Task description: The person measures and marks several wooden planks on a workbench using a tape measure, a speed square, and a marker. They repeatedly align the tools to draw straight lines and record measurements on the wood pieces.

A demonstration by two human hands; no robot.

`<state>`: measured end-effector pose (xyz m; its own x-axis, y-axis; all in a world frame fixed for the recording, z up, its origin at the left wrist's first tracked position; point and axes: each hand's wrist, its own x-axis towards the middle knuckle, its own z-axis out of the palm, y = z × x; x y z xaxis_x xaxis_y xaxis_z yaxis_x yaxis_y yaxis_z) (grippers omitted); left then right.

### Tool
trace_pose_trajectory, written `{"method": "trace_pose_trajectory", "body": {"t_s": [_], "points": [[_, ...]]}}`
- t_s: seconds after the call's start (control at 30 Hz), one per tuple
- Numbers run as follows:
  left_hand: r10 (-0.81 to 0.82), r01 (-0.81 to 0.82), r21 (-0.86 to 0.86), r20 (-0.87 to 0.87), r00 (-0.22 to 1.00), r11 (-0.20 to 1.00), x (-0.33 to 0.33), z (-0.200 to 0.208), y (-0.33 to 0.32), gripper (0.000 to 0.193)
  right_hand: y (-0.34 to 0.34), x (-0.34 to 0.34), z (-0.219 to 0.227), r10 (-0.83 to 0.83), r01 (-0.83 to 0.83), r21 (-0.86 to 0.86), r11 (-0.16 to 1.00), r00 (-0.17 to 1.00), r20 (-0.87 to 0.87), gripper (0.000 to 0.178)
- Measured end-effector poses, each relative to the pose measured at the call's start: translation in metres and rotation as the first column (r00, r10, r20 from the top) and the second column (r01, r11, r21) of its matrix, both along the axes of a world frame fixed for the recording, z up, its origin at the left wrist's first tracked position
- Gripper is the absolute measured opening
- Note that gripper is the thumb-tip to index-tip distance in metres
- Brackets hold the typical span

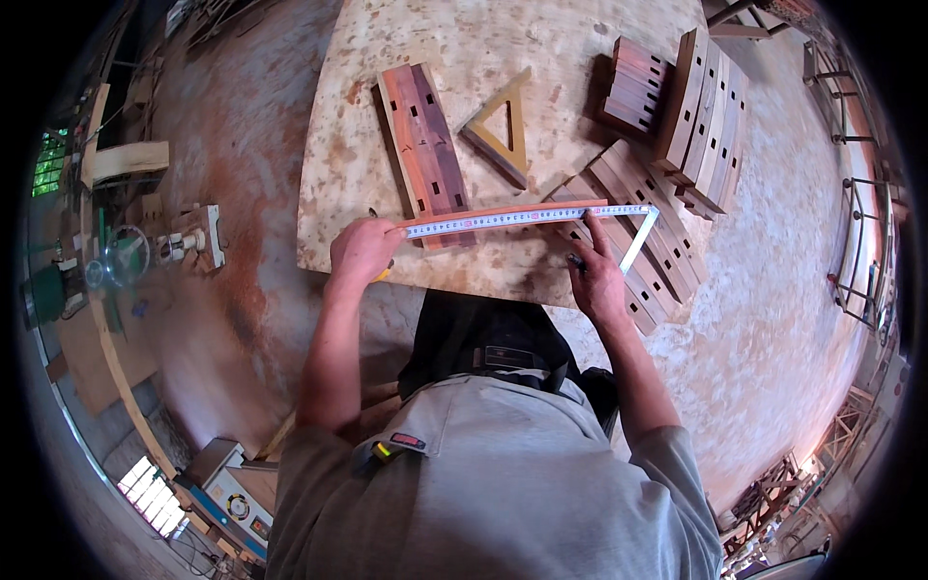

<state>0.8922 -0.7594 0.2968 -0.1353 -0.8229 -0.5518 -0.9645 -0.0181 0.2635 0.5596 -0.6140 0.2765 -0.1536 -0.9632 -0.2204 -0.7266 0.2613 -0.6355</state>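
Note:
A measuring tape [536, 217] is stretched along a narrow reddish wood strip [503, 209] over the table's near part. My left hand [365, 249] is closed at the left end of both, with a bit of yellow tape case showing below it. My right hand [599, 275] touches the tape near its right end with a fingertip; a small dark thing I cannot make out is between its curled fingers. Beyond the touched spot, a pale strip [638, 239] angles back toward me. Under the tape's left part lies a reddish slotted board block [425, 145].
The pale, stained tabletop [338, 126] carries a wooden triangle square [515, 121]. Slotted boards lie at the right: a dark block [636, 85], a larger stack [704, 116] and several flat boards [643, 213]. A machine [232, 493] stands at lower left.

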Motion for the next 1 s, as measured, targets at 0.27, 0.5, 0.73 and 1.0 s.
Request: {"method": "trace_pose_trajectory", "body": {"t_s": [0.27,0.5,0.73,1.0], "points": [[0.005,-0.005,-0.021,-0.024,1.0,1.0,0.002,-0.003,0.001,0.031,0.005,-0.005,-0.014,0.058,-0.061,-0.06,0.996,0.997,-0.059,0.047],[-0.039,0.039,-0.001,0.017,0.999,0.999,0.003,-0.004,-0.003,0.032,0.009,-0.006,-0.019,0.054,-0.064,-0.1,0.993,0.994,-0.096,0.047],[-0.075,0.072,-0.067,-0.046,0.996,0.995,0.005,-0.007,0.002,0.033,0.011,-0.004,-0.021,0.045,-0.046,-0.087,0.995,0.999,-0.021,0.042],[-0.013,0.01,-0.03,-0.096,0.995,1.0,0.003,-0.008,0.0,0.031,0.01,-0.004,-0.015,0.036,-0.036,-0.024,0.999,0.999,-0.02,0.041]]}}
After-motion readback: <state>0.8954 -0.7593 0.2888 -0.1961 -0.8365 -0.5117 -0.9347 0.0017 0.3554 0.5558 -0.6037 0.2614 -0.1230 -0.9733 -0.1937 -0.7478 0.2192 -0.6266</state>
